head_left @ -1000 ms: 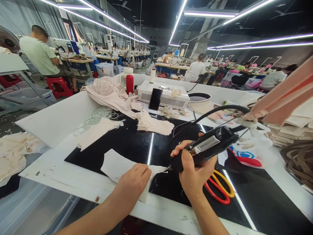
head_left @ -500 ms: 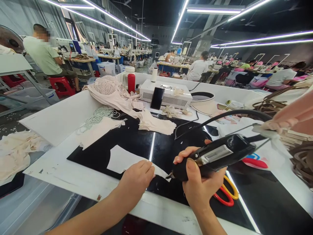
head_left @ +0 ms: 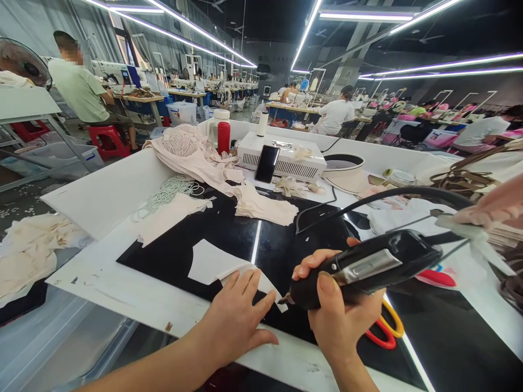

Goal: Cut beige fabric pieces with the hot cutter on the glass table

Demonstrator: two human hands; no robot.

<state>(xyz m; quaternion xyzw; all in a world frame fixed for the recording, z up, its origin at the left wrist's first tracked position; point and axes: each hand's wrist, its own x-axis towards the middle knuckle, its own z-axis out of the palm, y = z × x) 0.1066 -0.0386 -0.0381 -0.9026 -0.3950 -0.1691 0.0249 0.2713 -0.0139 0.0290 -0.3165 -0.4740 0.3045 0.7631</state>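
A pale fabric piece [head_left: 208, 263] lies on the black glossy sheet [head_left: 163, 262]. My left hand [head_left: 241, 316] presses on its near edge with the fingers spread. In my right hand [head_left: 339, 299] is a black handheld tool [head_left: 368, 267] with a metal plate on its side and a cable at its rear. The tool's narrow tip points left and touches or nearly touches the right end of the fabric piece. Scissors with red and yellow handles [head_left: 394, 318] lie just right of my right wrist, partly hidden by it.
Beyond the sheet are stacked fabric pieces [head_left: 265, 204], a phone [head_left: 267, 163] leaning on a white metal box [head_left: 302, 166], a red bottle [head_left: 223, 138] and green cord [head_left: 171, 191]. Pink cloth hangs at right by the cable. A person [head_left: 79, 92] sits at back left.
My left hand has spread its fingers from a closer bunch, and its thumb now shows. The right end of the fabric piece now shows at the tool's tip. The view has shifted slightly.
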